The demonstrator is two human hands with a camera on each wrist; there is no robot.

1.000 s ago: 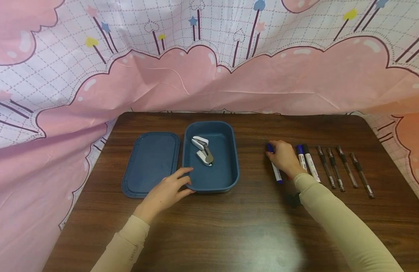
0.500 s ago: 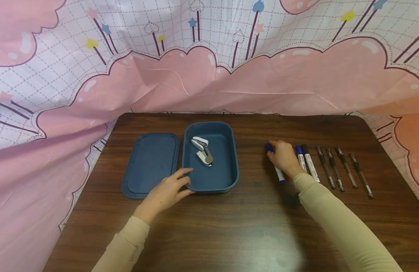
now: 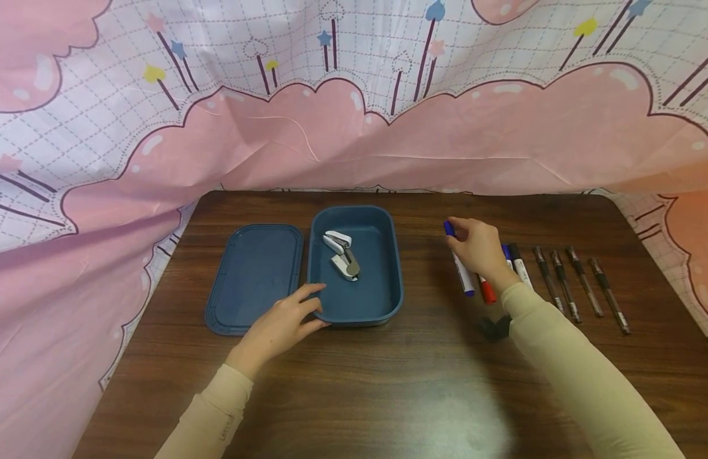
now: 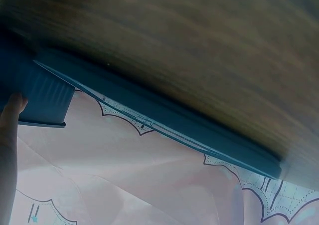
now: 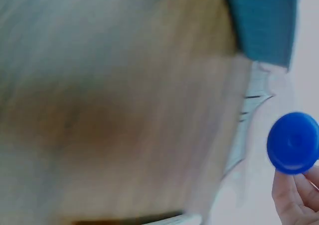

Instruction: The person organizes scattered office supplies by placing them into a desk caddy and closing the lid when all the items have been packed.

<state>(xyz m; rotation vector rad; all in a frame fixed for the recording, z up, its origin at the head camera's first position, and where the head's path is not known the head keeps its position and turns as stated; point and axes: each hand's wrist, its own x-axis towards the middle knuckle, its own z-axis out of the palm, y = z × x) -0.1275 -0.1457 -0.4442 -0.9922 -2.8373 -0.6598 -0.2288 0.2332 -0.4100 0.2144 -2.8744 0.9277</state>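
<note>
My right hand [image 3: 474, 248] grips a blue-capped white marker [image 3: 460, 271], lifted off the wooden table [image 3: 354, 395]; its blue cap end [image 5: 293, 142] fills the right wrist view beside my fingertips [image 5: 294, 197]. A red-capped marker [image 3: 486, 291] lies just below the hand. My left hand [image 3: 282, 325] rests with relaxed fingers on the near left corner of the open blue box [image 3: 383, 299], whose wall [image 4: 40, 98] also shows in the left wrist view beside my finger [image 4: 9, 135]. Inside the box lies a white stapler [image 3: 342, 254].
The blue lid [image 3: 253, 275] lies flat left of the box. Right of my hand lie a blue-capped marker [image 3: 506, 254], a black-capped marker [image 3: 519, 266] and several dark pens [image 3: 580, 284] in a row. A pink patterned cloth [image 3: 354, 115] hangs behind and left of the table.
My right hand has lifted the blue-capped marker off the table and moved it up and slightly back, uncovering the red-capped marker. The left hand has stayed on the box corner.
</note>
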